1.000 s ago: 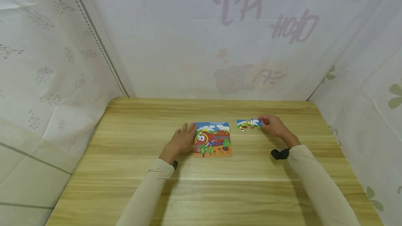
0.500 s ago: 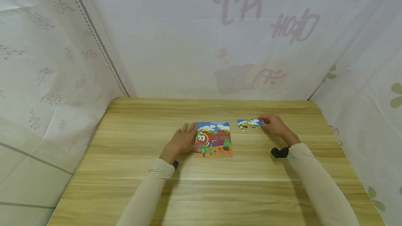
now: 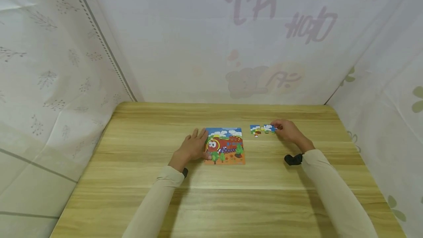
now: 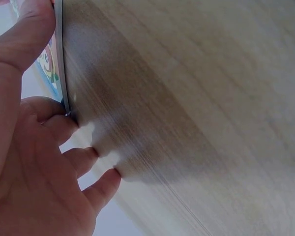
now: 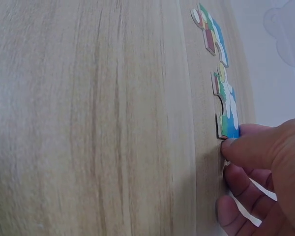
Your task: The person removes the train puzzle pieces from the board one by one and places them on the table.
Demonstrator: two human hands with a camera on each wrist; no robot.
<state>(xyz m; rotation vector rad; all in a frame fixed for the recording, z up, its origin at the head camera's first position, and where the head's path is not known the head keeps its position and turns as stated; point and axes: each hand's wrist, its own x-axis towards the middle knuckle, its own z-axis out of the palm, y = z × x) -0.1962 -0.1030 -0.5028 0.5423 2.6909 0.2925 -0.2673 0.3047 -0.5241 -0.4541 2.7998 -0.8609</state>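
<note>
Red-train board (image 3: 228,143) flat; right of it, two blue-topped puzzle pieces (image 3: 268,128).

- One puzzle piece (image 5: 229,109) is pinched at its end by the right hand (image 5: 273,167).
- A second piece (image 5: 210,32) is laid just beyond, on the wood-grained table (image 5: 113,123).

Wood-grain table (image 3: 211,201), pale printed backdrop (image 3: 185,47) behind
</note>
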